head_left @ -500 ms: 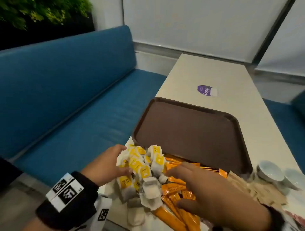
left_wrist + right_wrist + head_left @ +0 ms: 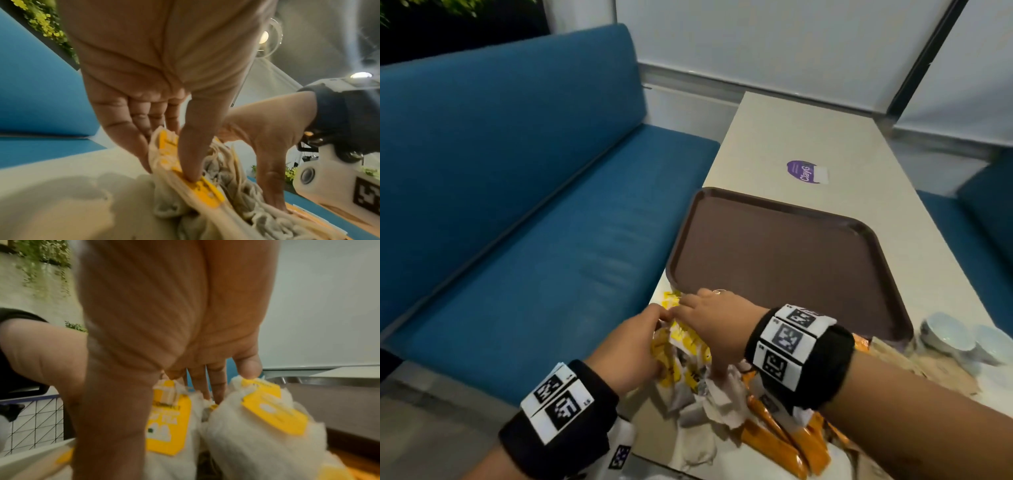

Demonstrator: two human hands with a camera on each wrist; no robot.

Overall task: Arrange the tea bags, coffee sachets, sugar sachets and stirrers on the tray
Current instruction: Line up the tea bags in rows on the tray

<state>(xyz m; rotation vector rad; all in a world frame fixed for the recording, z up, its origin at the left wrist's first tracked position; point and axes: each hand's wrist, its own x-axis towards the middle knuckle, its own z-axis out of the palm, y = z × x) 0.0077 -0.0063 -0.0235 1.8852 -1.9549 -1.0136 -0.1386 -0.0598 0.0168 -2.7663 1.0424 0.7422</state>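
Note:
A heap of white tea bags (image 2: 688, 346) with yellow tags lies on the table just off the near left corner of the bare brown tray (image 2: 791, 260). Both hands are closed in on the heap from either side. My left hand (image 2: 650, 339) pinches a bundle of tea bags (image 2: 205, 191), thumb pressing on a yellow tag. My right hand (image 2: 702, 325) clasps more tea bags (image 2: 257, 426) between thumb and fingers. Orange coffee sachets (image 2: 791, 442) lie under my right forearm. Brown sugar sachets (image 2: 921, 366) lie to the right. I see no stirrers.
Two small white bowls (image 2: 955, 339) stand at the table's right edge near the tray's corner. A purple sticker (image 2: 804, 171) sits on the tabletop beyond the tray. A blue bench (image 2: 534, 222) runs along the table's left side.
My right hand has moved left from the orange sachets onto the tea bag heap. Both hands have closed together around the tea bags, bunching them up.

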